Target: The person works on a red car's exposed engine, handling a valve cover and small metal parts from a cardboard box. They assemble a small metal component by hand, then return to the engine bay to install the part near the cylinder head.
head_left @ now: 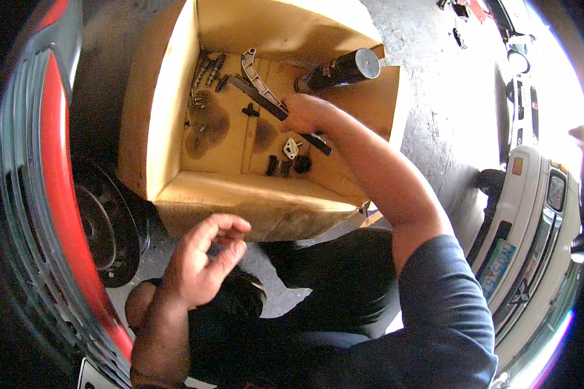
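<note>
Head view: one cardboard box [163,104] at eleven o'clock holds one black cylinder [337,71] at its two, one silver bracket [261,86], and one dark strip [259,100] mid-box, clasped by the right hand [303,113], the left hand's grip [203,262] loosely open at eight.

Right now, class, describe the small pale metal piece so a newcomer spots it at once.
Find the cardboard box, then look inside, just below the right hand in the picture. There lies the small pale metal piece, its light colour setting it apart from the small dark parts nearby.
</note>
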{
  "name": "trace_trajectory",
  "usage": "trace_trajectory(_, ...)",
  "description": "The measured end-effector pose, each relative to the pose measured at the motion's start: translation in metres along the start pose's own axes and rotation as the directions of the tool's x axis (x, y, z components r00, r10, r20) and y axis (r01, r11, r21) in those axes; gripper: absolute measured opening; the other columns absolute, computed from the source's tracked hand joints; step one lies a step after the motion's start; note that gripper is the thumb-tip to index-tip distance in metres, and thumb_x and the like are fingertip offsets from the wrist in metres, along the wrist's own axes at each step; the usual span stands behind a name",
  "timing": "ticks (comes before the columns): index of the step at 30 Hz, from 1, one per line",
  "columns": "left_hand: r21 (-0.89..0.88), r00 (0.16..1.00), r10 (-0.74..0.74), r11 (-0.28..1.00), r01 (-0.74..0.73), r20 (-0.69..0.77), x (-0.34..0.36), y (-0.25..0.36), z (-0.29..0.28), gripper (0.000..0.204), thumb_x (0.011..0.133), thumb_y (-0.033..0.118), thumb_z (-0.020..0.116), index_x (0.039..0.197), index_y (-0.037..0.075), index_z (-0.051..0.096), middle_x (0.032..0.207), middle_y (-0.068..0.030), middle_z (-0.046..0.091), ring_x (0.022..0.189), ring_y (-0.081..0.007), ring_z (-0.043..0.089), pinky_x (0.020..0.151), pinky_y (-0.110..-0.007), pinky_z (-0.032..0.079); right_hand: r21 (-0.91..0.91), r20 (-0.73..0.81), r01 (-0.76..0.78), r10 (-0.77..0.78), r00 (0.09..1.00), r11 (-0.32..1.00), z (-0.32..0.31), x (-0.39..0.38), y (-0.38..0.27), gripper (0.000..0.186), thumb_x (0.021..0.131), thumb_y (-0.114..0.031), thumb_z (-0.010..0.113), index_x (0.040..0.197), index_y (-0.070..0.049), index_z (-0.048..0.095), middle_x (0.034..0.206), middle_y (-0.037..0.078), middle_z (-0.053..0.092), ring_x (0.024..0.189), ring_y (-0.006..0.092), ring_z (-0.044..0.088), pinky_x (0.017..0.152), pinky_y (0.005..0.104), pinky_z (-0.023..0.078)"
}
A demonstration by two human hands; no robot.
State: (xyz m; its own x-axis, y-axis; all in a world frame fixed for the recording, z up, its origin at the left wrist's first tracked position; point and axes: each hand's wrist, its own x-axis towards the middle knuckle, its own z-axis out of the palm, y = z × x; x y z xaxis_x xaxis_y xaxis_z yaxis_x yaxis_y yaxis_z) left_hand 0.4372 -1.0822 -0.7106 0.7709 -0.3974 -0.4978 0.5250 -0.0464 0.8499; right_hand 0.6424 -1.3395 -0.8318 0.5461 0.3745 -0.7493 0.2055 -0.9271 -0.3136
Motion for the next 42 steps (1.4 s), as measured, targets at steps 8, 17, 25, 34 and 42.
trace_trajectory(8,-0.565,0.998,0.045,0.822,-0.064,-0.047,0.055,-0.008,0.005,0.051,0.096,0.030,0.057,0.137,0.003,0.041,0.130,-0.0103,0.053,0.117,-0.0213,0.053,0.102,-0.037,0.041,0.318,-0.140,0.225,-0.189,0.972,0.921,-0.024,-0.124,-0.096,0.059,0.080,-0.039,0.073,0.114,0.003,0.050,0.100,0.026,0.062,0.101,0.0410,0.061,0.088,0.0468,0.049)
trace_trajectory(17,-0.559,0.938,0.063,0.789,-0.255,-0.340,0.076,-0.006,0.004,0.036,0.094,0.019,0.058,0.125,0.003,0.050,0.112,-0.0091,0.062,0.106,-0.0205,0.059,0.091,-0.037,0.049,0.638,-0.263,0.487,-0.426,0.866,0.596,-0.018,-0.138,-0.090,0.052,0.082,-0.017,0.070,0.127,0.000,0.048,0.109,0.019,0.062,0.103,0.0277,0.062,0.086,0.0376,0.053)
trace_trajectory(25,-0.572,0.962,0.068,0.792,-0.215,-0.266,0.066,0.005,-0.012,0.035,0.089,0.016,0.067,0.121,0.006,0.056,0.105,-0.0035,0.065,0.092,-0.0145,0.065,0.069,-0.026,0.057,0.848,-0.230,0.407,-0.456,0.860,0.339,-0.013,-0.135,-0.082,0.063,0.079,0.012,0.058,0.137,-0.004,0.038,0.126,0.010,0.053,0.118,0.0184,0.052,0.096,0.0339,0.045)
trace_trajectory(34,-0.869,0.972,0.232,0.474,-0.145,-0.035,0.078,0.017,-0.022,0.049,0.100,0.031,0.046,0.139,0.001,0.042,0.116,-0.0162,0.060,0.092,-0.0213,0.062,0.083,-0.036,0.052,0.699,-0.260,0.214,-0.036,0.965,0.683,-0.038,-0.230,-0.124,0.070,0.067,0.011,0.051,0.136,0.004,0.035,0.123,0.013,0.052,0.121,0.0203,0.049,0.104,0.0329,0.036)
trace_trajectory(42,-0.794,0.957,0.182,0.534,-0.290,-0.228,0.088,0.025,-0.017,0.034,0.094,0.019,0.061,0.125,0.006,0.057,0.111,-0.0050,0.066,0.099,-0.0166,0.062,0.088,-0.033,0.048,0.968,-0.173,0.177,-0.041,0.984,0.176,-0.006,-0.190,-0.150,0.047,0.090,-0.020,0.069,0.126,0.003,0.050,0.105,0.008,0.064,0.097,0.0120,0.058,0.084,0.0271,0.047)
